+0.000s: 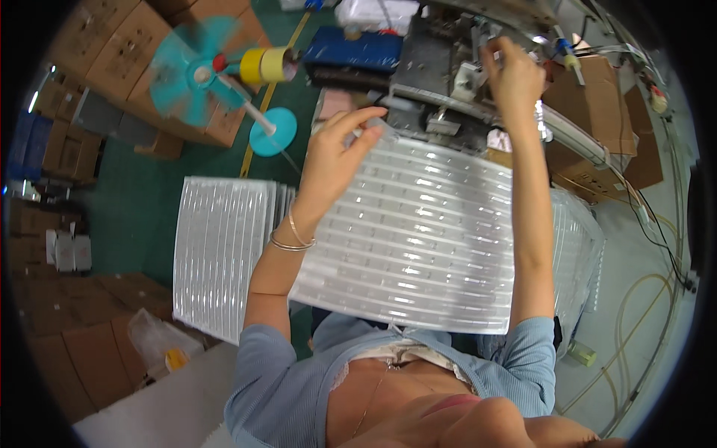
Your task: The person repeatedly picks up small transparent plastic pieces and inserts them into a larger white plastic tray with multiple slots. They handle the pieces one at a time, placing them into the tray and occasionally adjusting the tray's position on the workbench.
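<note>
Left hand [336, 149]: fingers spread and laid flat on the far left corner of the clear plastic tray [418, 239] — grip apart, pressing rather than pinching; two thin bracelets [293, 240] sit at the wrist.

Right hand [515, 75]: raised to the grey machine [448, 67] at the far side, fingers curled around a small pale part on it; grip together on that part, though what the part is cannot be made out.

Clear plastic tray: a wide, thin, see-through sheet moulded into long parallel rows of small pockets, glossy, with bright glints along each ridge. It lies near the person's body, between the two forearms, its far edge reaching just under the machine and slightly tilted to the left.

Stack of trays [224, 254]: more sheets of the same kind, piled to the left of the held one, edges stepped.

Spare trays at right [579, 246]: further clear sheets showing past the right forearm, partly hidden.

Tape reel stand [216, 71]: teal disc, blurred, with a yellow roll beside it, far left.

Cardboard boxes [119, 45]: stacked at far left and near left on the green floor [142, 201].

Handling note: the sheet looks thin and springy, so a flat, even press of the left palm probably keeps it from bowing — the far edge is best kept square to the machine while the right hand works.
</note>
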The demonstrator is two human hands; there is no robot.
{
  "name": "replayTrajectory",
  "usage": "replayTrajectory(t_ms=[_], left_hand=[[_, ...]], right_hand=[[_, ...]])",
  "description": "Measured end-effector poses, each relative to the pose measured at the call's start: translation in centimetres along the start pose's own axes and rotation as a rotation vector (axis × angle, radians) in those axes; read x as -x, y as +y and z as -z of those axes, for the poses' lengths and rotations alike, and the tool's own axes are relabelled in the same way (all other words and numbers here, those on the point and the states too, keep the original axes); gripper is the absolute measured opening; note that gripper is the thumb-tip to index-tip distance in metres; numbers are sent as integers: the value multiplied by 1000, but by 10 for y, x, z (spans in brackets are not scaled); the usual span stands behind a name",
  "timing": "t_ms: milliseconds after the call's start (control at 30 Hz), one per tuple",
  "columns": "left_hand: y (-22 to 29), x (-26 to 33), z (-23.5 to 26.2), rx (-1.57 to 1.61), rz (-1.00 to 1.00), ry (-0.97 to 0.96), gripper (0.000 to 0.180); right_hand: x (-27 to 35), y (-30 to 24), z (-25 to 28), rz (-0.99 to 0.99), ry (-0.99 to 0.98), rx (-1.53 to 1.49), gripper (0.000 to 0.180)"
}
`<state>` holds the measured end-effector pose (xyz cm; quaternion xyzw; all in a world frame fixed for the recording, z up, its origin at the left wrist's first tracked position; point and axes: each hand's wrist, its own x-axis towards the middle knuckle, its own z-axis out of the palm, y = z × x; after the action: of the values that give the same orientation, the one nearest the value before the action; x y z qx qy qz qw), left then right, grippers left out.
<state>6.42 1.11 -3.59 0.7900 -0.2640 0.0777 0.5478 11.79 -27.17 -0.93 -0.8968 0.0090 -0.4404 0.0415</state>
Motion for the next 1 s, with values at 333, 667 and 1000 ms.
replayTrajectory(t_ms=[333, 667, 1000], left_hand=[[10, 144, 63, -320, 418, -25, 29], [-9, 196, 58, -915, -41, -539, 28], [6, 195, 33, -579, -83, -442, 35]], right_hand=[[66, 2, 56, -271, -8, -421, 44], [248, -178, 115, 206, -631, -523, 26], [224, -145, 125, -432, -727, -1042, 15]])
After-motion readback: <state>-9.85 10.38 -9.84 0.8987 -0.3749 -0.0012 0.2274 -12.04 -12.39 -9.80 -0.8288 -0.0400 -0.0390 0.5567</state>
